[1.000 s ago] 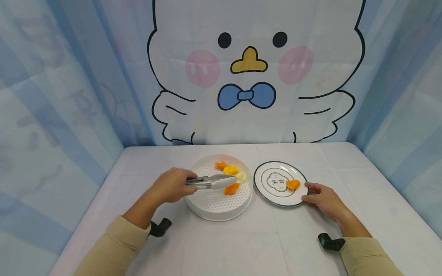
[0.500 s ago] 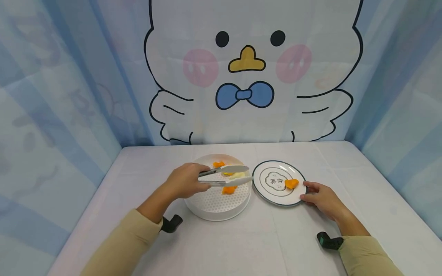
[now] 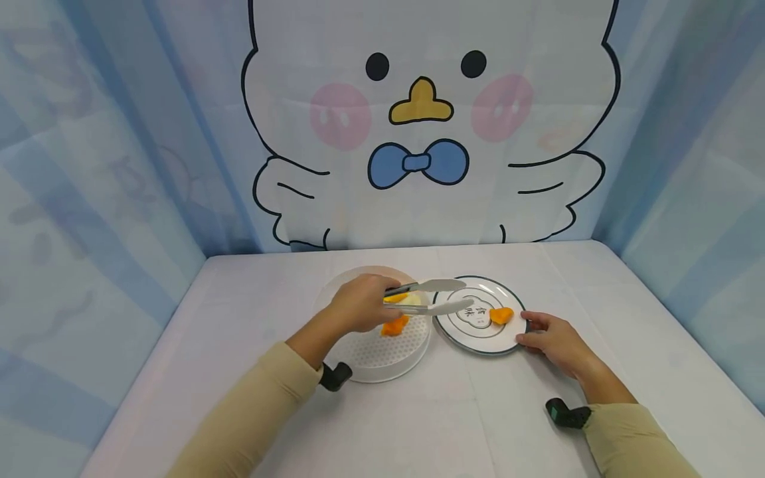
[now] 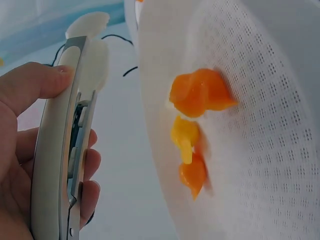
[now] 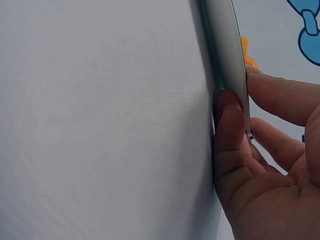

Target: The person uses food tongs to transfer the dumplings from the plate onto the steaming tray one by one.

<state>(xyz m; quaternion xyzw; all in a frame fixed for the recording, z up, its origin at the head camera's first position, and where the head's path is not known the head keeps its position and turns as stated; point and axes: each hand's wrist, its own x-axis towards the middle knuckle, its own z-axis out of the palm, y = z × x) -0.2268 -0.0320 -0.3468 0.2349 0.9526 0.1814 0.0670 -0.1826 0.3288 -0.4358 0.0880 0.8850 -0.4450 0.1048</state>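
My left hand (image 3: 361,302) grips a pair of metal tongs (image 4: 55,145) by the handles. Their white tips spread apart over the left part of a white plate (image 3: 478,342) with a dark rim, with nothing seen between them. On the plate lies one orange piece (image 3: 501,315), soft and irregular in shape. With thumb on top and fingers beneath, my right hand (image 3: 556,342) pinches the plate's right edge. Below the left hand stands a round white perforated tray (image 3: 370,358). It bears orange pieces (image 4: 200,92) and a yellow piece (image 4: 185,132), partly hidden by the hand in the head view.
The tray and plate stand side by side on a white-covered table (image 3: 418,425). Behind the table hangs a curtain (image 3: 418,212) printed with a cartoon bird, and blue curtains (image 3: 107,199) close off both sides.
My left hand has moved right with the tongs, from over the tray to tips above the plate. The tongs have spread open. My right hand keeps its hold on the plate.
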